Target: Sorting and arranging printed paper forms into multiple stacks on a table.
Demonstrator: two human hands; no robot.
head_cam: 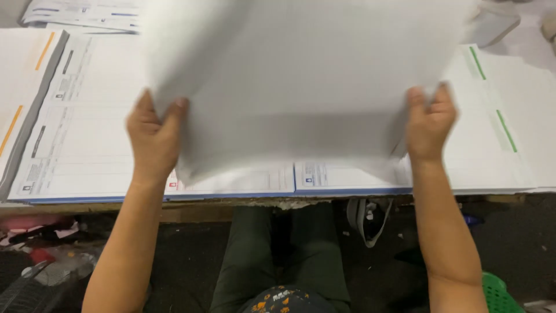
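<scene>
Head view: I see my left hand [153, 139] and right hand [430, 124] lifting a big white sheet [301, 81] above the table [509, 191], fingers clamped on its two side edges. It looks light and floppy to me, sagging in the middle, easy to crease, so I judge a hold on both sides best. Printed forms [87, 133] lie flat beneath, stacked side by side.

Both hands [155, 134] [430, 123] lift white sheet [301, 81], seemingly off printed stacks [87, 133]
</scene>
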